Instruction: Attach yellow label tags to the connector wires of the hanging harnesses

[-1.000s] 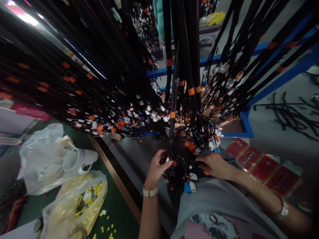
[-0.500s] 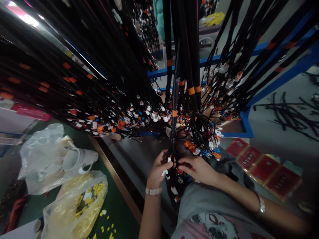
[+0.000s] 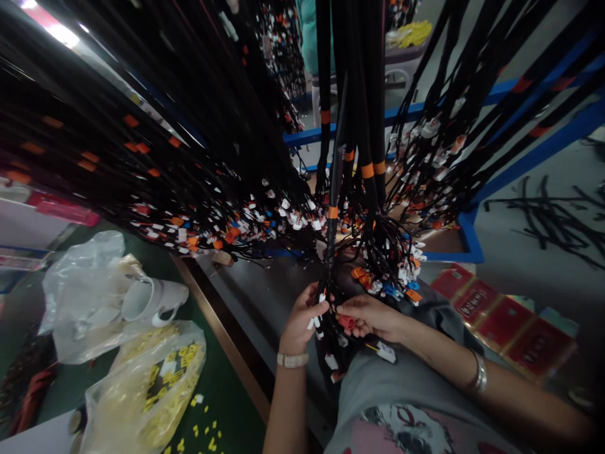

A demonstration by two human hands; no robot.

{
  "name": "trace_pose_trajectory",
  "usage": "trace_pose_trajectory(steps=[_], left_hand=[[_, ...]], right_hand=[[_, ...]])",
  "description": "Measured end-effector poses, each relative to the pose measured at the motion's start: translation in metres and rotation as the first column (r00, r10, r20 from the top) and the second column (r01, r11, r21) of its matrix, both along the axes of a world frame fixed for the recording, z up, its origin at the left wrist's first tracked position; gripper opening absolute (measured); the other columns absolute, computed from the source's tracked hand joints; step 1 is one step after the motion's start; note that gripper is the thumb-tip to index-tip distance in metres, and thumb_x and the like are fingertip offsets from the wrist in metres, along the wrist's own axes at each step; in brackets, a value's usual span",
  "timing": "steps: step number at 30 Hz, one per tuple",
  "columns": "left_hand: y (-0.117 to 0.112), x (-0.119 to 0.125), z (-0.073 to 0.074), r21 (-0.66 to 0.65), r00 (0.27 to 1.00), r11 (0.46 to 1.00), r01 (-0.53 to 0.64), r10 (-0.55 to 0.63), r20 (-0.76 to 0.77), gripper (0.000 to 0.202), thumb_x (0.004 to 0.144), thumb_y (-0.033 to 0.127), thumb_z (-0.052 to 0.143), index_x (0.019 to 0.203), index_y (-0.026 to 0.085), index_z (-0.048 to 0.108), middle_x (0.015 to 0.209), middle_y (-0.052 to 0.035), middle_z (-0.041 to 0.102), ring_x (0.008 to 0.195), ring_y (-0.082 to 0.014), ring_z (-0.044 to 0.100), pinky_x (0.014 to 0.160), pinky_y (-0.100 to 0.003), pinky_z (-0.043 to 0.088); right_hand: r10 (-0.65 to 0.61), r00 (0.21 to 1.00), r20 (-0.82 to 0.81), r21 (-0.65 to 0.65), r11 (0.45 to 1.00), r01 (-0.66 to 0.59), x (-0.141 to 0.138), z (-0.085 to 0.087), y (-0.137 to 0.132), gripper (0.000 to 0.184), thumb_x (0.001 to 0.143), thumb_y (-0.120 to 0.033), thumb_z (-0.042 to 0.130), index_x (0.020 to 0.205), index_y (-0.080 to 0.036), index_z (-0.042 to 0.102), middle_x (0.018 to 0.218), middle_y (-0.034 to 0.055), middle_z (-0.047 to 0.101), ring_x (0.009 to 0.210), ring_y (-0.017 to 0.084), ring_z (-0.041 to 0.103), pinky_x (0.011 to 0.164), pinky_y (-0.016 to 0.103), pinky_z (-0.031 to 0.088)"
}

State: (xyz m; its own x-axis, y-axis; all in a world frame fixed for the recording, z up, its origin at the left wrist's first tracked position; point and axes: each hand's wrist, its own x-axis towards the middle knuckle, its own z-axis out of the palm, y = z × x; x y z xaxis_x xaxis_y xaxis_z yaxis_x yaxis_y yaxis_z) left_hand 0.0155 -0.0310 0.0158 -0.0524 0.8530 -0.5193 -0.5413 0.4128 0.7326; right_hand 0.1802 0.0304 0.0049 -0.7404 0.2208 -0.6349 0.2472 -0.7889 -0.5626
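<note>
A black taped wire harness (image 3: 333, 227) with an orange band hangs in front of me, its lower end fanning into thin wires and connectors. My left hand (image 3: 302, 318) is closed around these wires, with white connectors (image 3: 317, 320) showing by the thumb. My right hand (image 3: 371, 318) pinches a red connector (image 3: 346, 321) between thumb and fingers, just right of the left hand. Below it, a white connector (image 3: 386, 352) on a yellow wire lies over the grey shirt. More white connectors (image 3: 331, 362) dangle beneath my left hand.
Many black harnesses (image 3: 203, 126) hang at left, and others (image 3: 444, 145) at right by a blue frame (image 3: 472, 236). On the green table stand a white mug (image 3: 155, 299) and a plastic bag (image 3: 151, 384) of yellow parts. Red packaging (image 3: 503, 309) lies at right.
My right hand has closed onto the red connector and turned slightly. The white connector on the yellow wire now shows below it. My left hand keeps its hold.
</note>
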Motion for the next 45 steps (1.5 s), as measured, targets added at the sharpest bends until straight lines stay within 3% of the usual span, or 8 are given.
trace_pose_trajectory(steps=[3,5,8,10,14,19,27,45], left_hand=[[0.0,0.0,-0.001,0.005,1.0,1.0,0.001,-0.001,0.005,0.045,0.06,0.02,0.076,0.101,0.017,0.058,0.086,-0.0019,0.064,0.069,-0.0122,0.059,0.068,-0.025,0.044],[0.0,-0.001,-0.002,-0.002,1.0,1.0,-0.001,0.001,0.005,0.045,0.059,0.019,0.077,0.1,0.017,0.058,0.084,-0.0017,0.064,0.068,-0.0126,0.059,0.068,-0.025,0.044],[0.0,-0.002,-0.003,-0.024,1.0,1.0,0.01,-0.01,0.004,0.046,0.057,0.019,0.078,0.098,0.017,0.058,0.081,-0.0009,0.064,0.065,-0.0118,0.059,0.065,-0.024,0.044],[0.0,-0.002,-0.003,-0.027,1.0,0.999,0.02,-0.02,0.015,0.046,0.056,0.019,0.078,0.098,0.017,0.058,0.08,-0.0008,0.064,0.064,-0.0115,0.059,0.064,-0.023,0.044],[-0.002,-0.002,-0.004,-0.027,0.999,0.999,0.022,-0.02,0.047,0.052,0.055,0.018,0.079,0.101,0.017,0.057,0.08,-0.001,0.064,0.065,-0.0123,0.06,0.065,-0.025,0.045],[-0.004,0.0,-0.003,-0.005,0.998,1.0,0.019,-0.019,0.06,0.051,0.055,0.02,0.079,0.1,0.017,0.057,0.075,-0.0007,0.063,0.065,-0.0124,0.059,0.064,-0.024,0.045],[-0.005,0.002,-0.004,-0.013,0.996,1.0,-0.005,0.006,0.084,0.051,0.051,0.018,0.081,0.097,0.016,0.058,0.074,0.0007,0.061,0.06,-0.01,0.058,0.06,-0.022,0.046],[0.003,0.004,-0.001,0.026,0.987,1.0,0.009,-0.005,-0.16,0.035,0.068,0.029,0.071,0.1,0.019,0.062,0.095,-0.0033,0.063,0.084,-0.0145,0.057,0.079,-0.025,0.042]], right_hand=[[0.023,1.0,0.016,0.132,0.991,-0.025,0.002,-0.002,0.004,0.037,0.072,-0.051,0.061,0.072,-0.014,0.059,0.057,0.001,0.062,0.045,0.007,0.051,0.044,0.018,0.038],[0.031,0.997,0.064,0.376,0.925,-0.053,0.004,-0.004,0.01,0.035,0.076,-0.05,0.057,0.077,-0.015,0.061,0.06,0.0015,0.062,0.049,0.01,0.053,0.048,0.021,0.04],[-0.003,0.98,0.199,0.778,0.609,-0.156,0.01,-0.006,0.016,0.029,0.082,-0.043,0.051,0.087,-0.018,0.064,0.073,0.0049,0.067,0.066,0.016,0.06,0.06,0.026,0.043],[0.014,0.966,0.257,0.878,0.414,-0.24,0.013,-0.005,0.017,0.027,0.084,-0.04,0.048,0.094,-0.021,0.065,0.082,0.0059,0.069,0.074,0.018,0.062,0.065,0.027,0.042],[0.155,0.949,0.275,0.898,0.311,-0.311,0.011,0.001,0.012,0.025,0.083,-0.035,0.048,0.099,-0.021,0.063,0.081,0.0041,0.068,0.068,0.016,0.062,0.06,0.024,0.039],[0.301,0.927,0.224,0.872,0.362,-0.329,-0.001,-0.004,0.008,0.027,0.072,-0.015,0.051,0.098,-0.017,0.059,0.075,0.0017,0.064,0.061,0.013,0.055,0.057,0.021,0.037],[0.499,0.846,0.188,0.735,0.5,-0.459,-0.022,-0.035,0.006,0.015,0.061,-0.001,0.046,0.063,-0.015,0.05,0.057,-0.0053,0.044,0.052,0.007,0.038,0.048,0.018,0.03],[0.438,0.898,0.044,0.713,0.615,-0.335,-0.005,-0.046,0.017,0.018,0.067,-0.028,0.063,0.073,-0.014,0.053,0.062,-0.005,0.047,0.054,0.007,0.038,0.048,0.019,0.033]])
